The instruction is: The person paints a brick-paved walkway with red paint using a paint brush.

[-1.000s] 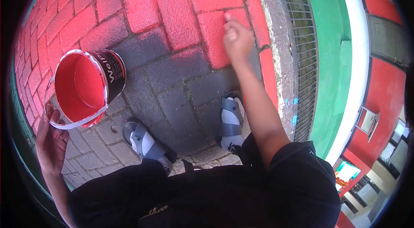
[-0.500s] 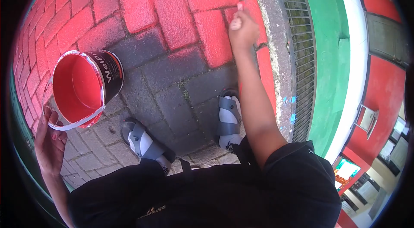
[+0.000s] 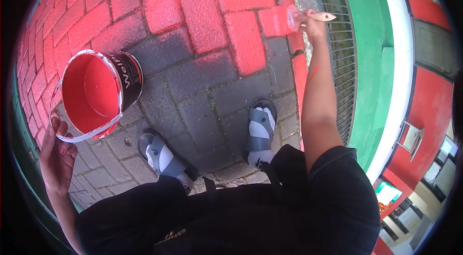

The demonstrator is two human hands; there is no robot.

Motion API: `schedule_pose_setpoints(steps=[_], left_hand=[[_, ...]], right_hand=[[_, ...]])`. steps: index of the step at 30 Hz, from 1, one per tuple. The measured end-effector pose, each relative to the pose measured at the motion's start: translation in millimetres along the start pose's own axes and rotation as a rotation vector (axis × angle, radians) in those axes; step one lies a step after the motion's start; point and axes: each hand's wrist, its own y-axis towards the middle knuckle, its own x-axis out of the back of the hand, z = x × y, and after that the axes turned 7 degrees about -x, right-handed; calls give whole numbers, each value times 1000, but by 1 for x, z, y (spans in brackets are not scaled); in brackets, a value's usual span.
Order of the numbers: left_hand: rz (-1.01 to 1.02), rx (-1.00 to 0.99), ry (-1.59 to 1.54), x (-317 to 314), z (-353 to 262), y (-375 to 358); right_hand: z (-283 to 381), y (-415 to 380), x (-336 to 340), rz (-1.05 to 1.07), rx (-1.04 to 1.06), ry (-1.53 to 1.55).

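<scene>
My left hand [image 3: 59, 156] is closed around the white rim-like handle of a black paint bucket [image 3: 129, 77], which is tipped so that its red inside shows. My right hand [image 3: 313, 26] grips a paintbrush [image 3: 324, 16] by its light wooden handle. The red bristles, blurred by motion, lie over a red paving brick near the curb. Red paint covers the bricks [image 3: 205, 18] at the top, while dark grey bricks [image 3: 195, 120] lie nearer my feet. A red streak marks my right forearm.
My feet in grey sandals [image 3: 260, 129] stand on the grey bricks. Along the right runs a curb with a metal drain grate [image 3: 343, 62], then a green strip [image 3: 369, 71] and a red and white wall [image 3: 419, 124]. Plant leaves show at the top right.
My right hand has moved right and slightly up, and the brush has swung from hidden behind the hand to plain view. The bucket sits slightly further right in view.
</scene>
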Motion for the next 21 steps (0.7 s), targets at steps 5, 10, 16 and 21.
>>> schedule_pose_setpoints(steps=[5,10,16,21], left_hand=[[-30,6,-3,4,4,-1],[51,8,-14,-1,-1,3],[-36,-4,17,0,2,1],[8,17,-7,2,1,0]], right_hand=[[-34,-39,-57,-246,807,-490],[-27,-92,-120,-161,552,-573],[-17,-7,-13,66,-95,63],[13,-11,-5,-33,15,-10]])
